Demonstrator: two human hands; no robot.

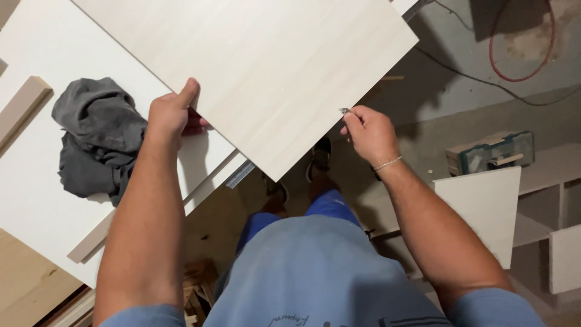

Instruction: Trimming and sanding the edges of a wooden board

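My left hand (170, 115) grips the left edge of a large pale wood-grain panel (272, 66), thumb on top and fingers underneath, holding it tilted above the white work surface (36, 181). My right hand (370, 132) is at the panel's right edge, its fingers pinched on a small metal piece, perhaps a screw (344, 111), which touches that edge. The panel's lower corner points toward my feet.
A crumpled grey cloth (97, 139) lies on the white surface to the left, beside a narrow wooden strip (21, 106). On the floor to the right are a green tool box (490, 152), white boards (487, 206) and a red cable (523, 51).
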